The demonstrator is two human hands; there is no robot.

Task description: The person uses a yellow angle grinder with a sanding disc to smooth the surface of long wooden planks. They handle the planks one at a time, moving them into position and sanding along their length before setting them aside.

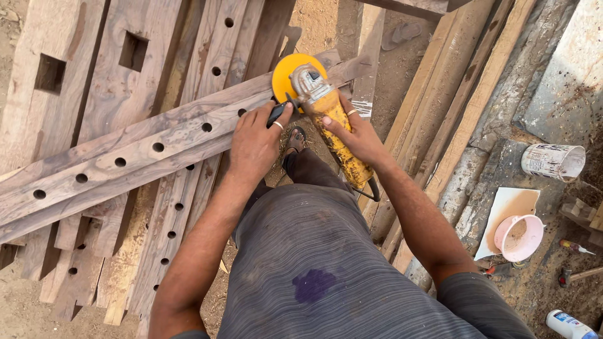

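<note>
The yellow angle grinder (330, 119), dusty and worn, lies with its round yellow disc (290, 74) flat on the upper end of a long dark plank (135, 160) drilled with a row of holes, which runs slantwise across a stack of other drilled and mortised boards (119, 69). The right hand (359, 137) is wrapped around the grinder's body, fingers curled over its side and a ring on one finger; the left hand (256, 141) is closed around the black side handle (276, 113) just left of the grinder's head, thumb pinching it from above, also ringed. Well to the right of the grinder, past a bank of pale leaning planks (461, 107), stands a white cylindrical can (553, 161) lying on its side with a printed paper label around it, its open mouth turned right. Below the can, a pink plastic bowl (519, 238) dusted with brown powder sits on a pale sheet (512, 210) stained tan. Further from the grinder, at the lower right corner, lies a white bottle (568, 325) with a blue label, and between it and the bowl a small red-handled tool (575, 247) rests on the dirt. Directly below the grinder, the person's grey striped garment (314, 257) with a purple stain hides the ground, and a sandalled foot (295, 139) shows between the hands.
</note>
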